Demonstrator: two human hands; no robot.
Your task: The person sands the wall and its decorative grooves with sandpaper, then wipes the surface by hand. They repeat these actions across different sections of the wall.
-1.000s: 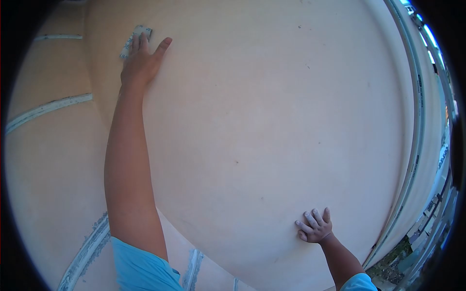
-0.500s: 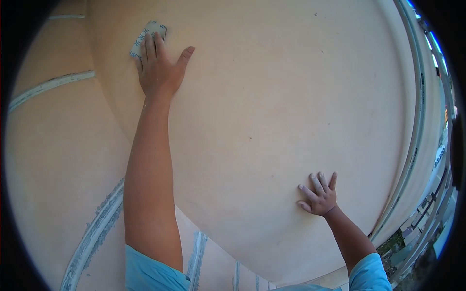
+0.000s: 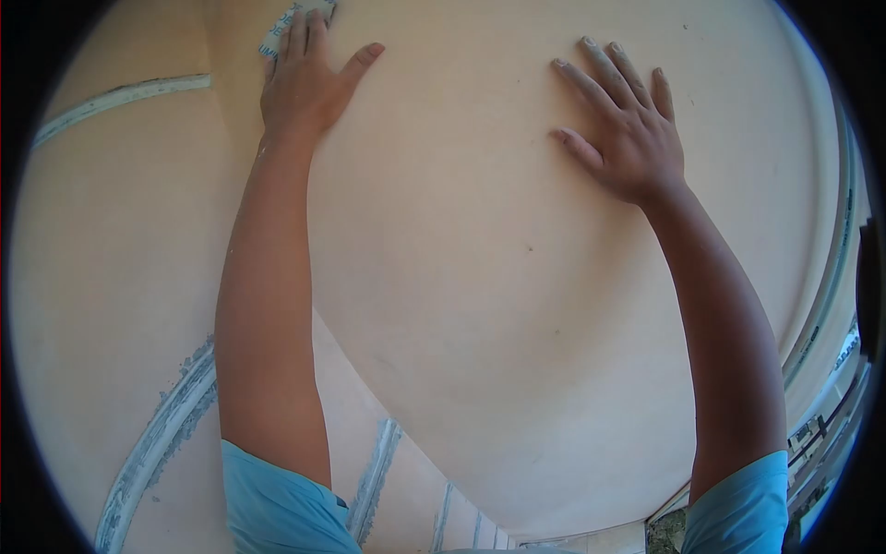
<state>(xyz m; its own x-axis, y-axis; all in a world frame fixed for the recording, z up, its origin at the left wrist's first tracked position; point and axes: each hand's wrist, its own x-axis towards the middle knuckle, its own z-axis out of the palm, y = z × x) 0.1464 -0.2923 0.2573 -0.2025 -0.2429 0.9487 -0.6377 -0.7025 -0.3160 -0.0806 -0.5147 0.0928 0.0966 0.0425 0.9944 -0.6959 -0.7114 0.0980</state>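
At the upper left, my left hand lies flat on a sheet of printed sandpaper, pressing it against the smooth beige wall. Its fingers cover part of the sheet, and the thumb is stretched out to the right. My right hand rests on the same wall at the upper right, fingers spread, with nothing held. Pale dust coats its fingertips.
Grey-white filled strips cross the panels at the left and bottom. A long curved pipe or trim runs down the right edge, with railings beyond it. A ledge shows at the bottom.
My right hand has moved up the wall and is now nearly level with the left. The left hand and the sheet sit higher in the view, which has shifted somewhat.
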